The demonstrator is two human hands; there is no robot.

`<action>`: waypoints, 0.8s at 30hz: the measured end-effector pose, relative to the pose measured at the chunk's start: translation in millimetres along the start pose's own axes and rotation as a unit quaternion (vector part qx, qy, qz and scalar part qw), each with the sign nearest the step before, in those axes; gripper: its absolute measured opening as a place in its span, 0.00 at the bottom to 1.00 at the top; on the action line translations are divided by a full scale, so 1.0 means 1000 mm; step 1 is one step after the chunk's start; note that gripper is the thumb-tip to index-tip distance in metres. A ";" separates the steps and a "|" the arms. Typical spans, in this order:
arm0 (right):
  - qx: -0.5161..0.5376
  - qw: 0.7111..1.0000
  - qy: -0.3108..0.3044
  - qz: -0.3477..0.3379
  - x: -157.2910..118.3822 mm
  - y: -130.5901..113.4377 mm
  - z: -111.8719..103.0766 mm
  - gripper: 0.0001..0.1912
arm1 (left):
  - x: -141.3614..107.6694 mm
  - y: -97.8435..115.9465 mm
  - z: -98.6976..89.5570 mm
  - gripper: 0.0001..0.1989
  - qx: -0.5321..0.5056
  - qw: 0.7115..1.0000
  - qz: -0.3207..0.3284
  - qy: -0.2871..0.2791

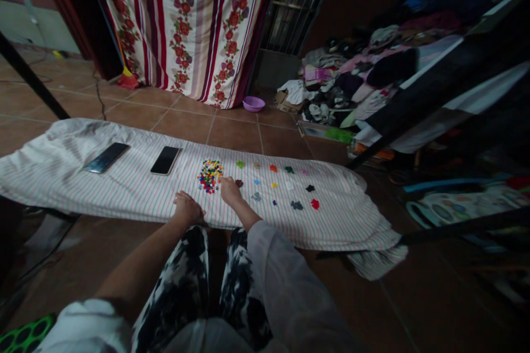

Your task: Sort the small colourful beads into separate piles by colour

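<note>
A mixed pile of tiny coloured pieces [210,174] lies on a striped cloth [136,198]. At the pile's right edge, my right hand [231,192] has its fingers drawn together; anything between them is too small to make out. My left hand [188,207] rests flat on the cloth's near edge, fingers stretched out, below the pile. Right of my right hand are small single-colour heaps, including lime green [240,164], orange [273,168], brown [239,182], yellow [274,185], grey [256,197], black [309,188], dark grey [296,205] and red [315,204].
Two phones, one dark [106,158] and one black-screened [165,160], lie on the cloth at left. Beyond are a floral curtain [199,27], a purple basin [253,103] and heaped clothes [351,74]. Dark slanting bars [31,77] flank the cloth.
</note>
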State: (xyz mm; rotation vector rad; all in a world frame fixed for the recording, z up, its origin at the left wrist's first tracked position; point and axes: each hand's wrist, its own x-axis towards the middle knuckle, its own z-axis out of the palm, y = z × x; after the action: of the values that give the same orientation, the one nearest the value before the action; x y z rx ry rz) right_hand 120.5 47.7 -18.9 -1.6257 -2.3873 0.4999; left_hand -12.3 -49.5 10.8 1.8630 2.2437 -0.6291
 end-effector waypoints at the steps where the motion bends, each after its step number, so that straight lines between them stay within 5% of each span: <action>1: -0.006 1.000 -0.004 0.002 0.000 -0.001 0.000 0.22 | -0.001 0.000 -0.001 0.39 0.003 1.000 0.000 0.000; 24: -0.026 0.999 -0.011 0.047 -0.004 -0.012 -0.011 0.14 | -0.010 -0.005 -0.010 0.35 0.048 0.997 0.055 0.015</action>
State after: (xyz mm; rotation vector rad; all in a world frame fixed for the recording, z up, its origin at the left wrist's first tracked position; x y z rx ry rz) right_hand 115.6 41.9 -4.4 -1.7697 -2.3680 0.4787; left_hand -13.5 -55.2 25.1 2.0392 2.1460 -0.7051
